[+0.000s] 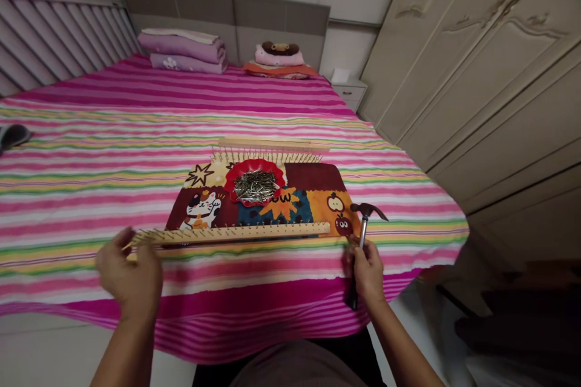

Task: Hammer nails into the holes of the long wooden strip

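Observation:
My left hand (131, 272) is closed around the left end of a long pale wooden strip (272, 230), which has nails standing along its left part and small marks or holes farther right. In my right hand (368, 269) is a claw hammer (364, 227), gripped by its shaft with the head upward, beside the strip's right end. Behind the strip, a red scalloped bowl (231, 190) full of loose nails (256, 186) rests on a patterned mat (313, 178). At the mat's far edge lies another nail-studded strip (267, 156).
Plain wooden strips (272, 144) lie behind the studded one. Everything rests on a bed with a striped cover (100, 181). Folded bedding (186, 51) and a smaller folded pile (279, 60) sit by the headboard (281, 18). A wardrobe (454, 72) stands at the right.

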Tool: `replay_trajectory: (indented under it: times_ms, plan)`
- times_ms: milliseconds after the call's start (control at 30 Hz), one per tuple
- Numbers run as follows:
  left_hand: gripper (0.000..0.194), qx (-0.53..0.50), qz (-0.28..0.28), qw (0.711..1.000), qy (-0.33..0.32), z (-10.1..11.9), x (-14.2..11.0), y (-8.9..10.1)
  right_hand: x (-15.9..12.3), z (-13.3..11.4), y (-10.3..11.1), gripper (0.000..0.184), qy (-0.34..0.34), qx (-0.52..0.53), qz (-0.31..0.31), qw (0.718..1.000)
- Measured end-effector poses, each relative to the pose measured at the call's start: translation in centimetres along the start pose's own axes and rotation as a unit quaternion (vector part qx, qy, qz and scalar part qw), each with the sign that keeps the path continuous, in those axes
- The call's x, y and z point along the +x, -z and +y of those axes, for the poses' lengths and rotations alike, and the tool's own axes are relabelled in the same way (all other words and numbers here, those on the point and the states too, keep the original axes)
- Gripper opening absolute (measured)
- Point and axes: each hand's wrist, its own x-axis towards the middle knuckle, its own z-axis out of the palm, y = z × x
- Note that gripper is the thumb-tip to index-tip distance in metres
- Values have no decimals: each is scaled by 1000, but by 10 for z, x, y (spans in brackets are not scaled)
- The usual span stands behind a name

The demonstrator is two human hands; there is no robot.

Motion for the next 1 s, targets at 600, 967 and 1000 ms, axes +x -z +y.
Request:
replay_trajectory:
  times_ms: [600,967,1000]
  plan:
    - [14,363,-410,789,-277,143,15,-141,10,21,40,36,-94,143,84,982]
    - [22,397,-469,725,-312,157,20,-129,13,22,43,36,-98,155,82,980]
    - [22,397,-467,722,-320,159,22,-127,13,21,43,37,-99,157,82,979]
